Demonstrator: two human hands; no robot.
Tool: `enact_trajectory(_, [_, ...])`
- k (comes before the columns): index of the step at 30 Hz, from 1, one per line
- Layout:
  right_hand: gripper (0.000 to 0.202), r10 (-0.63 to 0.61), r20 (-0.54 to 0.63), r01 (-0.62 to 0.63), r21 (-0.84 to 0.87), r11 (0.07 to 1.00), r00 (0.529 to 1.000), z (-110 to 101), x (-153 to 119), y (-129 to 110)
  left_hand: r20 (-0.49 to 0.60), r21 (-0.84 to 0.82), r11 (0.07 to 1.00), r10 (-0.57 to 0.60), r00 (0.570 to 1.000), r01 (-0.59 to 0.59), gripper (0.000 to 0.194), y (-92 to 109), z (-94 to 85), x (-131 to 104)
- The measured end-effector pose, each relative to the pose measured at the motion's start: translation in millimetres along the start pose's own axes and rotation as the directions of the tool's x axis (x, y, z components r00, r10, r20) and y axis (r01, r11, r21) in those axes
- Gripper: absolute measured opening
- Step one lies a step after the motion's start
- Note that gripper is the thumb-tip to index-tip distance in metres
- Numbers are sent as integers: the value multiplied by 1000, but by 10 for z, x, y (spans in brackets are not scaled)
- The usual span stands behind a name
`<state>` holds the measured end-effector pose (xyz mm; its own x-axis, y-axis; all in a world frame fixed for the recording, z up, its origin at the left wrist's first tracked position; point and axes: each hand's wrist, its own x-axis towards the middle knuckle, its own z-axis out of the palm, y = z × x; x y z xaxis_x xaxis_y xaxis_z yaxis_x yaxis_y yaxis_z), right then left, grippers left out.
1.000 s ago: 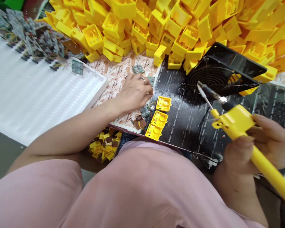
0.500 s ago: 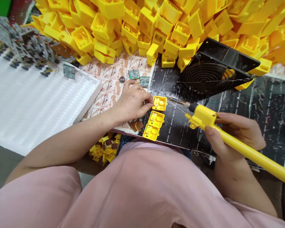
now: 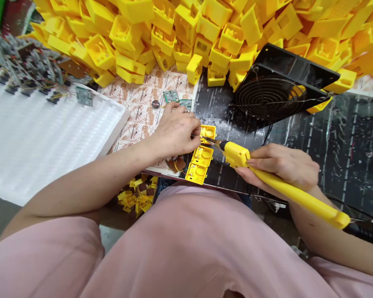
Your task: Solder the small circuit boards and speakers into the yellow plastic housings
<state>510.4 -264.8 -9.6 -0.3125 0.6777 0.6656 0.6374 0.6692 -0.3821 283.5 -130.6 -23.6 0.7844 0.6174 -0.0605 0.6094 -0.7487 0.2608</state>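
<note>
My right hand (image 3: 282,167) grips a yellow soldering iron (image 3: 301,200), whose metal tip reaches the uppermost small yellow plastic housing (image 3: 209,131) beside my left fingers. At that housing's left edge my left hand (image 3: 178,130) is closed in a pinch; what sits between the fingertips is hidden, though a dark bit shows there. Two more open yellow housings, a middle one (image 3: 202,155) and a lower one (image 3: 196,172), lie in a column towards me. Left of them a brown circuit board (image 3: 177,165) with thin wires rests partly under my hand.
A heap of yellow plastic cases (image 3: 174,37) spans the back. The black fan (image 3: 267,93) stands at right. White foam (image 3: 49,145) on the left carries many wired boards. Green circuit boards (image 3: 170,96) and a small round part (image 3: 156,104) lie beyond my left hand.
My right hand has brought the soldering iron leftward, its tip now at the upper housing. The left hand keeps its pinch there. The whole view has shifted slightly.
</note>
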Motion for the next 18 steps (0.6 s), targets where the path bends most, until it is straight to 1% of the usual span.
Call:
enact_trajectory(4, [20,-37,69,36,28,999,997,-33,3,31,30,-4,1000,2,1000,-2,14,1,-9,41])
enact_trajectory(10, [21,-31,102,29,17,999,994,-75,3,62,-5,5,999,51,999,-51,16,-37,22,53])
enact_trajectory(13, [19,-48,131,48,4,999,990,-79,25,65,29,28,999,26,999,-27,16,-21,3,66])
enact_trajectory(15, [18,-54,139,52,18,998,989,-117,34,55,57,44,999,12,998,-15,16,-6,-18,75])
enact_trajectory(16, [15,-35,138,32,22,999,990,-147,33,46,69,49,999,10,998,-13,16,-1,-28,79])
enact_trajectory(18, [10,63,131,-66,14,998,989,-211,17,26,84,53,999,7,996,-11,16,2,-42,83])
